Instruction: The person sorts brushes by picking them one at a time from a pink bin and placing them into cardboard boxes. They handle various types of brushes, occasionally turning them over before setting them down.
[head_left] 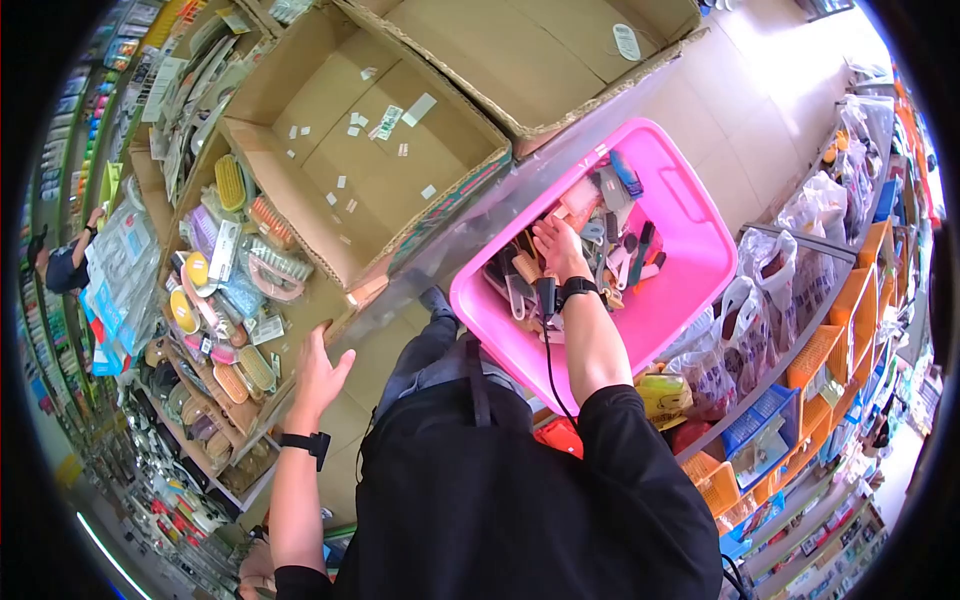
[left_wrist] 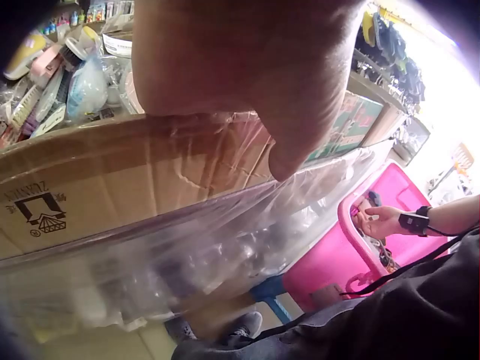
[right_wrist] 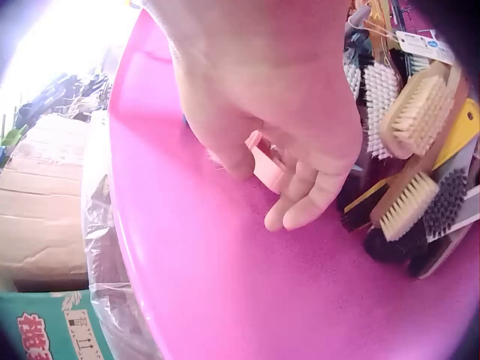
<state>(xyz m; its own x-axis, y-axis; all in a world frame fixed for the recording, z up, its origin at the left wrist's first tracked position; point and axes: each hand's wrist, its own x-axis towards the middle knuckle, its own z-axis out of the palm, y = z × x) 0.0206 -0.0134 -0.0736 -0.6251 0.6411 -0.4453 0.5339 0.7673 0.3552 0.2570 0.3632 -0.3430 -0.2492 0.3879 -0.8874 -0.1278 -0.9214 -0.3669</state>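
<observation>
My right hand (head_left: 562, 250) reaches into a pink plastic bin (head_left: 690, 235) over a pile of brushes, its fingers loosely bent. Close by those fingers lies a pale pink brush (head_left: 579, 196); in the right wrist view, a pink piece (right_wrist: 268, 165) shows between thumb and fingers, partly hidden by the hand. Wooden brushes with pale bristles (right_wrist: 420, 109) lie beside it in that view. My left hand (head_left: 320, 372), fingers extended and thumb apart, is at the edge of a cardboard box of packaged brushes (head_left: 230, 385) and holds nothing.
A cardboard box (head_left: 375, 150) with scattered paper labels stands ahead, beside another open box (head_left: 560, 60). Plastic sheeting (left_wrist: 225, 240) hangs below the boxes. Orange baskets (head_left: 815, 355) and bagged goods (head_left: 755, 310) line the right side. Another person (head_left: 70, 262) is at far left.
</observation>
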